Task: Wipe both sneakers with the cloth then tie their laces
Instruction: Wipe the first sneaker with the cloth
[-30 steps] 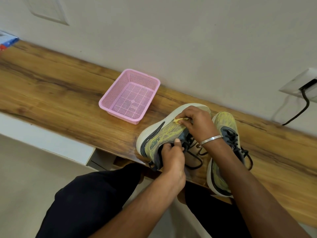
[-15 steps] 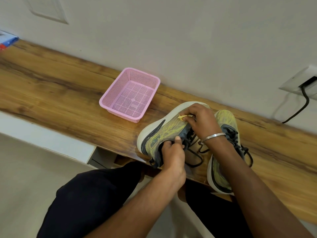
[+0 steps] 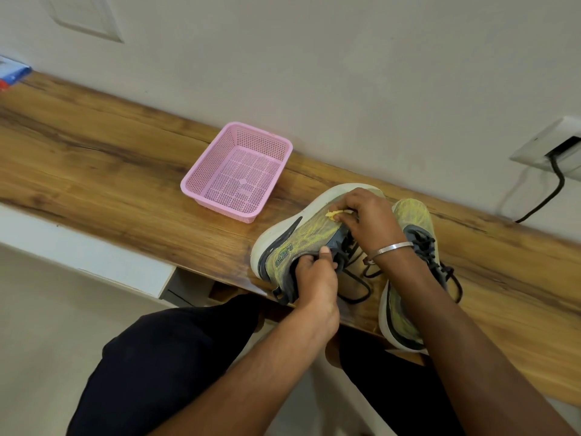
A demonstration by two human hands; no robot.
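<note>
Person, head-camera view. Both forearms bare; no sleeves visible in frame. Right wrist carries one plain, thin silver-coloured metal bangle, smooth, no visible markings. Left hand and right hand: no rings or gloves seen. Lap covered by dark, near-black trousers, plain fabric, no pattern.

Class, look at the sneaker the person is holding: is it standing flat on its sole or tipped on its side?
Tipped. The held sneaker shows its white sole edge and side panel facing up, steadied by the left hand; the other sneaker lies sole down.
</note>
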